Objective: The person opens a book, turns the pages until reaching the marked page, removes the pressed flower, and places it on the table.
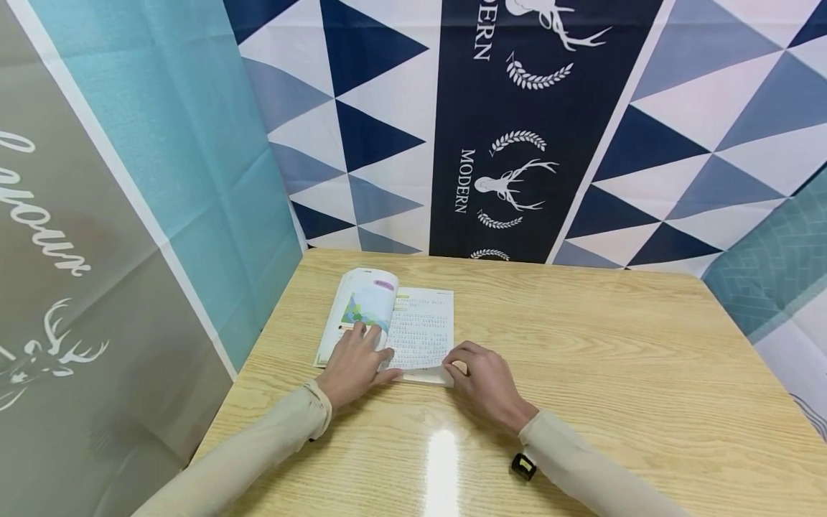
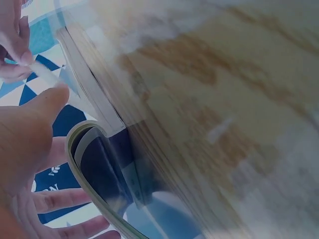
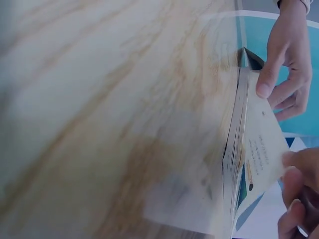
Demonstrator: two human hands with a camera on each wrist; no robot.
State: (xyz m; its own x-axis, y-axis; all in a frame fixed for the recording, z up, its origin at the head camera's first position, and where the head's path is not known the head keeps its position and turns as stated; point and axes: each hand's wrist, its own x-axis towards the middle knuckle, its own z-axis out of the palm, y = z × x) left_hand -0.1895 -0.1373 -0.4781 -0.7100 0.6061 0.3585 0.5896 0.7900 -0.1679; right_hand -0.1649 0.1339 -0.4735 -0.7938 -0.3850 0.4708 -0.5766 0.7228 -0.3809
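An open book (image 1: pixel 355 327) lies on the wooden table, its left pages curving up and carrying a coloured picture. My left hand (image 1: pixel 354 365) rests on that left side with fingers spread, its thumb near the bottom of the right page. Between thumb and fingertips, my right hand (image 1: pixel 483 377) pinches the lower right corner of a printed page (image 1: pixel 421 330). In the right wrist view, the page (image 3: pixel 261 134) is lifted at an angle from the page stack, with the right hand (image 3: pixel 301 194) at its corner. The left wrist view shows the left hand (image 2: pixel 30 144) against the curved pages.
The light wooden table (image 1: pixel 581 345) extends to the right of the book. A patterned cloth (image 1: pixel 381 129) hangs behind it, and another cloth (image 1: pixel 213 165) lines the left side. A small black device (image 1: pixel 523 467) sits at the right wrist.
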